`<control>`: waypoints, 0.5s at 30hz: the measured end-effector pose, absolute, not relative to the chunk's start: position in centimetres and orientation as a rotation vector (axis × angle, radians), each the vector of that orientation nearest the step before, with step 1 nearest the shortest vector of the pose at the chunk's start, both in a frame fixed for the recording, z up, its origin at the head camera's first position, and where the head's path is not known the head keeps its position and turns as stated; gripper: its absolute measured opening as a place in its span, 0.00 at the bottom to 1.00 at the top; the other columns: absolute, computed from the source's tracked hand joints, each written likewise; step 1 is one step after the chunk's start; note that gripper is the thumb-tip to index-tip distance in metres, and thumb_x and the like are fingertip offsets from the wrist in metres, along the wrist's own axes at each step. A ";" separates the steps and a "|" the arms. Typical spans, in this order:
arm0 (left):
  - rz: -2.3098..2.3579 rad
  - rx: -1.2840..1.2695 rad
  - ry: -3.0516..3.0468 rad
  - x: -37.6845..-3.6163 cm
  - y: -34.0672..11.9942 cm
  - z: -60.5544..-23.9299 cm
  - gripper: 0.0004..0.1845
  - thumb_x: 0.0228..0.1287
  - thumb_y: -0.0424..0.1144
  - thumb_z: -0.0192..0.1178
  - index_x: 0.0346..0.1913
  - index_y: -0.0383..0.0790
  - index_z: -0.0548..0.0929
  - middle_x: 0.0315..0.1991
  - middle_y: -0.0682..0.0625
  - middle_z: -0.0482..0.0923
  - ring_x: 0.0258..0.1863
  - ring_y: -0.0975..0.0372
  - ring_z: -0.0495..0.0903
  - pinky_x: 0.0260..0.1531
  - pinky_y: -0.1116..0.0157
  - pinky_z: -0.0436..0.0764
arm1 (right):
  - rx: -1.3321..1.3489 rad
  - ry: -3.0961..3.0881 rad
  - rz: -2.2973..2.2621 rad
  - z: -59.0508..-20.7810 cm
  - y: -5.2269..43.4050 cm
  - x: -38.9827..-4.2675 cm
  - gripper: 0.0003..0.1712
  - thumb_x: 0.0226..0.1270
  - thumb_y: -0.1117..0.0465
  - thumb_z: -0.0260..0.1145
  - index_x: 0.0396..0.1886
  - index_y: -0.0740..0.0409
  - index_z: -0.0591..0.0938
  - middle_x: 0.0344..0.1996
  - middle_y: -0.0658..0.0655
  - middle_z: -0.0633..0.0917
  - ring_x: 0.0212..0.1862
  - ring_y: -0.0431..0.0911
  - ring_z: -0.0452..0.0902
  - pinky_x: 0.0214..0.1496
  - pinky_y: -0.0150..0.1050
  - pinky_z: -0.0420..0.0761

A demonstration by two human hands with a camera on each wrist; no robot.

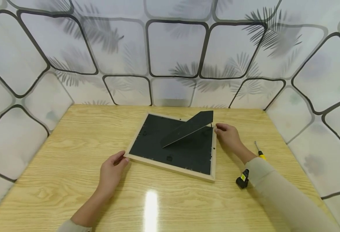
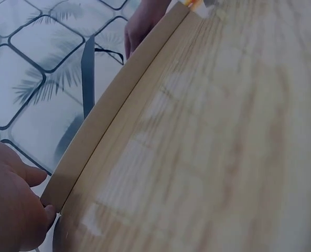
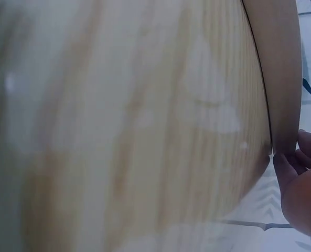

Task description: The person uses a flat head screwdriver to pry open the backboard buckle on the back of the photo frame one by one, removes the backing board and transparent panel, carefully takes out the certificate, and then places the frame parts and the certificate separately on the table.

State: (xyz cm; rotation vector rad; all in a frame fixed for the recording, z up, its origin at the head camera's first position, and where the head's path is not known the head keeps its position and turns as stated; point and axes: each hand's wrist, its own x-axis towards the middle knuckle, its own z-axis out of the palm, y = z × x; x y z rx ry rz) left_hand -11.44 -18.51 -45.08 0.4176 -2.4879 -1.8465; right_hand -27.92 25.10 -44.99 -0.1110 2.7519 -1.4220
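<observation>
A picture frame (image 1: 170, 166) with a pale wood rim lies face down on the table, its black backing (image 1: 187, 153) up and its black stand (image 1: 188, 128) raised at a slant. My left hand (image 1: 123, 158) grips the frame's near left corner. In the left wrist view, the thumb and a finger of the left hand (image 2: 19, 205) pinch the end of the frame's rim (image 2: 108, 110). My right hand (image 1: 218, 128) holds the far right corner with curled fingers. The right wrist view shows the right hand's fingertips (image 3: 297, 157) against the frame's rim (image 3: 278, 68).
A screwdriver (image 1: 258, 149) with a yellow and black handle lies on the wooden table (image 1: 71, 154) to the right of the frame, partly hidden under my right forearm. Patterned walls close in the table at the back and on both sides.
</observation>
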 end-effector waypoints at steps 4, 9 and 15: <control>-1.834 0.411 -2.498 -11.8 -18.5 -45.1 0.26 0.75 0.42 0.58 0.71 0.35 0.72 0.64 0.40 0.76 0.61 0.55 0.75 0.45 0.82 0.74 | -0.105 2.755 -1.423 -44.8 25.1 -27.7 0.26 0.79 0.59 0.57 0.70 0.67 0.73 0.67 0.69 0.76 0.67 0.61 0.72 0.66 0.55 0.74; -1.813 0.413 -2.525 -12.5 -18.8 -45.1 0.26 0.75 0.44 0.58 0.71 0.36 0.73 0.65 0.40 0.76 0.62 0.55 0.74 0.45 0.82 0.73 | -0.105 2.726 -1.434 -44.8 25.6 -27.1 0.27 0.79 0.58 0.58 0.71 0.67 0.72 0.66 0.69 0.75 0.66 0.61 0.72 0.62 0.45 0.77; -1.778 0.406 -2.548 -13.8 -19.1 -45.3 0.25 0.75 0.45 0.58 0.70 0.39 0.75 0.65 0.42 0.77 0.63 0.56 0.75 0.45 0.82 0.72 | -0.068 2.646 -1.500 -44.9 26.6 -26.1 0.28 0.78 0.57 0.59 0.71 0.66 0.72 0.66 0.68 0.75 0.65 0.59 0.73 0.48 0.21 0.76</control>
